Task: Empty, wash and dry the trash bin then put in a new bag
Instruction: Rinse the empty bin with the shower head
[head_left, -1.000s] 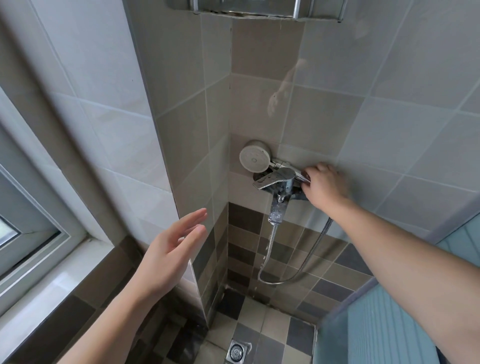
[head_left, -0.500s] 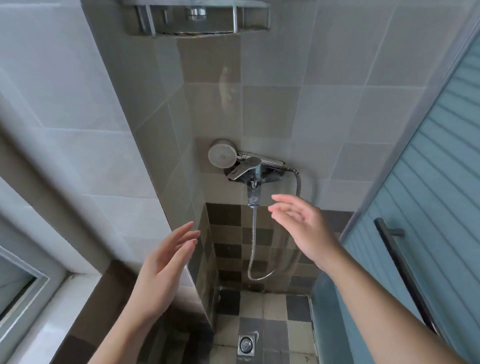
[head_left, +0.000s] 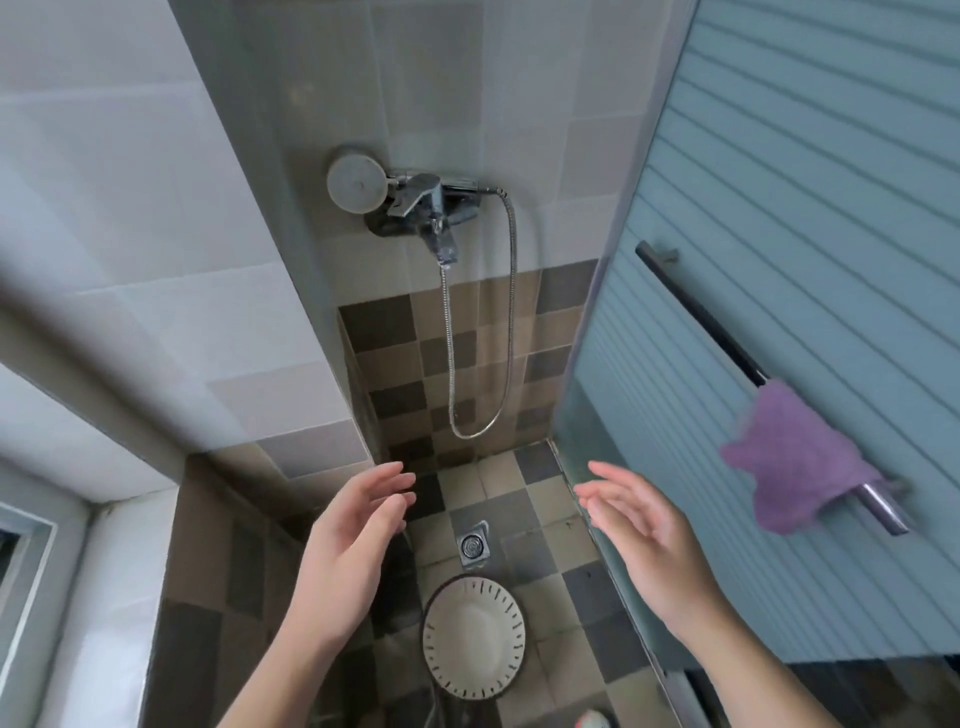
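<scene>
- Bare forearms reach in from the bottom edge of the head view, both hands held out in the air above the shower floor (head_left: 545, 499), palms turned toward each other.
- Left hand (head_left: 345, 551): fingers loosely extended and slightly curved, tips pointing up and to the right, grasping nothing; it hangs in front of the dark tiled ledge corner.
- Right hand (head_left: 647, 535): fingers spread and relaxed, tips pointing left, also empty; it sits just in front of the lower edge of the frosted glass door (head_left: 810, 260).
- The two hands are level with each other and apart, with the floor drain (head_left: 472, 545) visible in the gap between them.
- The trash bin (head_left: 472, 636) stands on the checkered floor below and between the hands, seen from above as a pale round shape with a dark rim and short dark slots around its edge; neither hand touches it.
- On the back wall, a chrome faucet (head_left: 428, 202) is mounted well above the hands, with a round shower head (head_left: 357, 182) resting at its left and a metal hose (head_left: 511, 322) looping down toward the floor.
- A purple cloth (head_left: 795, 467) is draped over the dark handle bar (head_left: 727, 343) on the glass door, to the right of the right hand and apart from it.
- A window frame (head_left: 26, 571) shows at the far left edge.
</scene>
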